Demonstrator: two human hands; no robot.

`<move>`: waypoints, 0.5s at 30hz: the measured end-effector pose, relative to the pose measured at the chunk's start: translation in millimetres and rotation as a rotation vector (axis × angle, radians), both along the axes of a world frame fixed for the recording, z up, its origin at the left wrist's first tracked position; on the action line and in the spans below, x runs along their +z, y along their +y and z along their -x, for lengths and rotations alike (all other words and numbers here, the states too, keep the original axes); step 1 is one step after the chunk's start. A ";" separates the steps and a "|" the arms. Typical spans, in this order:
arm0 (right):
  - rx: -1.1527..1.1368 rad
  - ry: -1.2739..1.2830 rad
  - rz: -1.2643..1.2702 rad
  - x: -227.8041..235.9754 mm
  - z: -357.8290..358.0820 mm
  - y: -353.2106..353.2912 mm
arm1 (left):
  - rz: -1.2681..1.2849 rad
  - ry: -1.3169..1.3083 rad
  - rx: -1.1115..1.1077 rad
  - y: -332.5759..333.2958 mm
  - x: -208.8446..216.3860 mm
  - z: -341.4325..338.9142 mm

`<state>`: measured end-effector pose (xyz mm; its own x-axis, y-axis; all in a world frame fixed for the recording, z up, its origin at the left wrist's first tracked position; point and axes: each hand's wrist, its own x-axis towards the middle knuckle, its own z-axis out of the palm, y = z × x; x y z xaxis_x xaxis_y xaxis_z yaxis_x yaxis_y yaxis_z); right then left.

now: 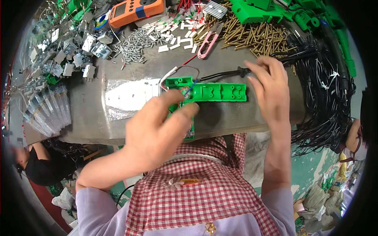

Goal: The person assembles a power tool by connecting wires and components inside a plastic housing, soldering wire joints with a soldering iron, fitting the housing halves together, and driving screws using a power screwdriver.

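A green plastic housing half [220,92] lies in the middle of the table, its hollow side up. My left hand [157,122] bends over its left part, finger and thumb curled close together by thin red and blue wires [191,87]; what they grip is hidden. Beyond the housing, a black cable [218,74] with a thicker sleeve [243,72] points toward the wires. My right hand [271,84] hovers at this sleeve, thumb and fingers apart. To the left of the housing lies a shiny white pointed plate [134,95] on crinkled wrap.
Along the back are metal-and-white parts [78,59], an orange meter [136,12], small silver pins [136,43], pink-handled snips [208,45], brass screws [260,37] and green housings [260,11]. Bundled black cables [323,94] hang over the right edge. Clear-wrapped pieces [49,110] lie left. Other people sit at both sides.
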<state>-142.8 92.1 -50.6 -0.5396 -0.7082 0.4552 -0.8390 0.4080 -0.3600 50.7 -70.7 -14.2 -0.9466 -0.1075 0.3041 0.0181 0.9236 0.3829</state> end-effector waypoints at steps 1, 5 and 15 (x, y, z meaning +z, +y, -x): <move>0.013 0.078 -0.028 -7.1 8.7 0.6 | 0.057 0.143 -0.043 5.2 -2.2 3.0; 0.137 -0.005 -0.048 -4.1 18.3 15.4 | 0.092 0.183 -0.214 22.7 -8.6 18.9; 0.145 -0.116 -0.155 1.1 2.1 31.2 | 0.239 -0.226 -0.201 15.8 -16.7 21.5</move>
<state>-145.0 123.3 -49.5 -0.4697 -0.8385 0.2762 -0.8494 0.3441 -0.4001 29.2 -54.9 -30.9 -0.9877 0.1353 0.0790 0.1472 0.9740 0.1725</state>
